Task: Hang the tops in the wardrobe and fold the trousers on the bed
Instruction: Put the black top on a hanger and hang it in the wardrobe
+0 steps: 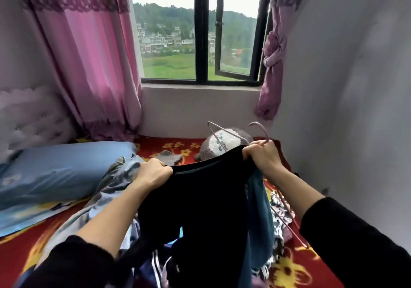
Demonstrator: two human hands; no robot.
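Black garment (200, 198): hanging in the lower centre of the frame, stretched by its top edge between two hands, above a heap of clothes on the bed (295, 265). I cannot tell whether it is a top or trousers.

Far left: a padded pale headboard (29, 118) is standing against the wall. Just below it a blue pillow (57, 172) is lying on the red flowered bed cover. Above it a pink curtain (89, 65) is hanging down to the mattress.

Left of centre: a blue-grey patterned quilt (106, 189) is lying bunched under the left forearm. The left hand (153, 172) is gripping the left end of the garment's top edge, fingers curled tight round the cloth, knuckles up.

Centre: a small grey cloth (169, 157) is lying on the cover beyond the garment. The dark-framed window (201, 31) is filling the upper middle, its right pane swung outward.

Right of centre: a grey and white plush toy (224, 140) is sitting near the wall, below the sill. The right hand (262, 156) is clenching the garment's right end together with pink hangers (264, 132). Two hooks are sticking up above the fist, and one wire arm is trailing down along the forearm. A teal garment (260, 209) is hanging just behind the black one. A black-and-white patterned piece (278, 221) is lying beside it.

Upper right: a tied-back mauve curtain (273, 65) is hanging by the wall.
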